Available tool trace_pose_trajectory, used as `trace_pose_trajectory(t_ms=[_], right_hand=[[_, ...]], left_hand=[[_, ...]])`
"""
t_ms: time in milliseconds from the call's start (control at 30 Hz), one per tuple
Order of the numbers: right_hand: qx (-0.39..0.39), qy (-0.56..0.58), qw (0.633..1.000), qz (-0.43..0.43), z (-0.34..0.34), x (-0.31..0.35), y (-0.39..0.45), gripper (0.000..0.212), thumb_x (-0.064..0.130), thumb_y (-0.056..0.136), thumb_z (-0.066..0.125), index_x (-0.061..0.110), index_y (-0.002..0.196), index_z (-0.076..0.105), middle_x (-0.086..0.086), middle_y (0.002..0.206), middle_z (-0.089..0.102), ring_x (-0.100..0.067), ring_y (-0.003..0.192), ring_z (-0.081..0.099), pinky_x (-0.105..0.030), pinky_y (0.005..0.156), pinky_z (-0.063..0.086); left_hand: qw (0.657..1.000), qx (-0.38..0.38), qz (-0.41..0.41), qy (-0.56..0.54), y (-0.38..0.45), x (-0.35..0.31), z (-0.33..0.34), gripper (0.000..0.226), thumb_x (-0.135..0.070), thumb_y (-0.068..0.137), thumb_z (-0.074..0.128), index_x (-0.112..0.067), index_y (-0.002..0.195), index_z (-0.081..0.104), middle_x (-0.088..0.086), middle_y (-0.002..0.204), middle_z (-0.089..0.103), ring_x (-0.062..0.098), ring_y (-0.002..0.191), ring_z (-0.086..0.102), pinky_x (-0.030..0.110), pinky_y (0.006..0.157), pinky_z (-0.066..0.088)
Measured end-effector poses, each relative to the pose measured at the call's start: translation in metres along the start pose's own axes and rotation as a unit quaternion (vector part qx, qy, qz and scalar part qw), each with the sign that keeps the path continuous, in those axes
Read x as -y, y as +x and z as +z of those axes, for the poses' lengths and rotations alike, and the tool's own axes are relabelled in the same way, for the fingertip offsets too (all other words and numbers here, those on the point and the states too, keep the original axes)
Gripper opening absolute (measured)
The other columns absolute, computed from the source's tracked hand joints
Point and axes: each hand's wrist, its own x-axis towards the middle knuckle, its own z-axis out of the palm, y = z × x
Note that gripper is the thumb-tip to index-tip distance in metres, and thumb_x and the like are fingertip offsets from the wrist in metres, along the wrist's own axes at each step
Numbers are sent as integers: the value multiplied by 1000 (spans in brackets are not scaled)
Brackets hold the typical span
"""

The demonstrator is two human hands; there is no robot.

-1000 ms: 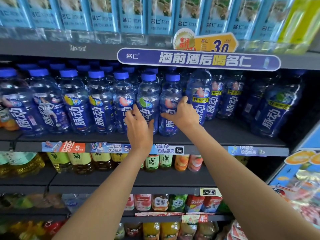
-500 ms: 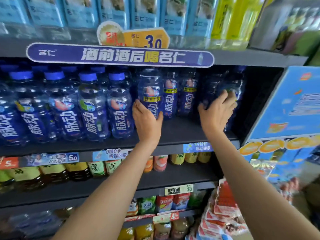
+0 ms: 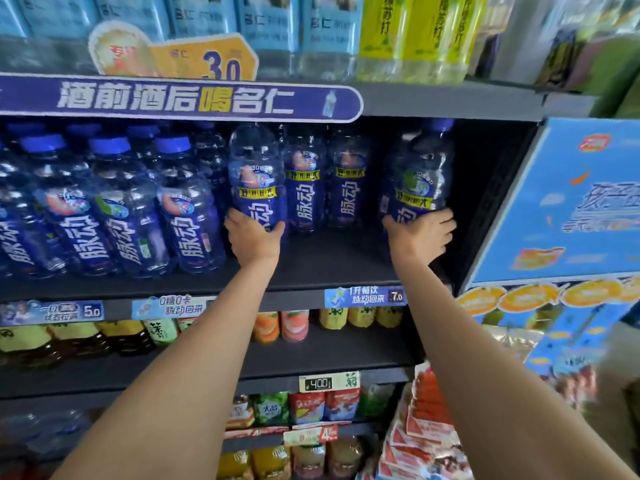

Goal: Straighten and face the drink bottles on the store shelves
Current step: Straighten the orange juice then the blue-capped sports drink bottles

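A: Two hands, one big bottle each. The left hand (image 3: pixel 254 237) has its fingers (image 3: pixel 277 227) wrapped round the lower part of the left bottle (image 3: pixel 256 181), thumb on one side, the rest on the other.

B: And the right hand (image 3: pixel 420 233)?

A: Same sort of grasp, cupped round the base of the right bottle (image 3: pixel 420 174), which leans a little to the right. Its label faces out.

B: Where do they stand?

A: On the middle shelf (image 3: pixel 332 268), set back from its front edge. Between them stand two more big bottles (image 3: pixel 325 188), further back, labels forward.

B: And to the left?

A: A row of small bottles (image 3: pixel 124 209) with blue caps, close to the front edge, just beside the left bottle.

B: Anything else nearby?

A: A blue banner (image 3: pixel 180 98) runs along the shelf above, and price tags (image 3: pixel 363 296) sit on the shelf's edge. At the far right stands a blue carton (image 3: pixel 568 202).
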Motion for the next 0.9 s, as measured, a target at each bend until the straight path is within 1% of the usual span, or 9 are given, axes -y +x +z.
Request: trace_pose_trajectory(t_ms=[167, 267, 367, 433, 500, 600, 700, 800, 900], right_hand=[[56, -3, 996, -70, 16, 14, -14, 90, 34, 73, 79, -4, 135, 26, -20, 135, 34, -37, 121, 41, -40, 97, 36], [-21, 9, 992, -122, 17, 32, -28, 88, 27, 79, 75, -3, 142, 22, -19, 143, 28, -35, 124, 38, -39, 102, 34], [-87, 124, 961, -231, 12, 53, -58, 58, 14, 84, 66, -3, 133, 39, -18, 136, 37, -31, 120, 40, -29, 95, 32], [-55, 188, 924, -329, 10, 65, -75, 33, 7, 86, 59, -4, 116, 51, -19, 118, 49, -33, 108, 48, -23, 84, 35], [1, 209, 893, -398, 16, 76, -86, 18, 5, 86, 54, -3, 102, 58, -16, 102, 57, -33, 94, 56, -31, 78, 44], [120, 204, 874, -424, 38, 94, -97, 13, 5, 86, 56, 1, 96, 64, -12, 88, 67, -30, 79, 64, -40, 78, 50], [240, 97, 859, -441, 75, 120, -106, 33, 15, 91, 60, 4, 122, 57, -15, 122, 60, -31, 99, 62, -22, 81, 42], [274, -36, 845, -457, 108, 158, -105, 60, 17, 95, 54, 7, 146, 26, -13, 152, 30, -27, 137, 34, -33, 102, 34], [269, -145, 836, -455, 128, 192, -98, 70, -2, 91, 48, 7, 150, 11, -19, 149, 31, -35, 127, 45, -42, 95, 41]], left_hand=[[1000, 5, 15, 25, -10, -1, -4, 90, -33, 78, 74, 3, 141, 22, 20, 145, 30, 37, 129, 37, 45, 99, 36], [998, 18, 51, 15, -23, -3, 3, 84, -33, 76, 77, 4, 134, 30, 20, 136, 38, 37, 123, 43, 42, 95, 38], [994, 44, 102, 14, -40, -8, 11, 76, -32, 76, 76, 3, 129, 34, 18, 130, 42, 35, 120, 43, 38, 94, 37], [987, 93, 133, -11, -46, -12, 13, 73, -25, 79, 73, 2, 133, 31, 17, 133, 39, 33, 124, 41, 33, 96, 34], [972, 139, 186, -26, -46, -7, 1, 69, -23, 81, 68, -1, 136, 32, 14, 136, 39, 29, 125, 41, 28, 92, 34], [959, -23, 283, 0, -30, 19, -44, 61, -27, 75, 70, -3, 126, 47, 14, 126, 49, 28, 116, 47, 32, 88, 37], [950, -218, 221, 29, 2, 44, -89, 56, -30, 74, 70, -1, 118, 51, 19, 117, 51, 36, 109, 48, 44, 90, 36], [933, -251, 228, 121, 34, 43, -107, 72, -44, 71, 70, -2, 126, 48, 18, 126, 51, 35, 113, 45, 47, 92, 36], [887, -253, 314, 226, 55, 39, -111, 84, -60, 69, 46, -8, 135, 44, 13, 129, 55, 28, 116, 40, 44, 96, 30]])
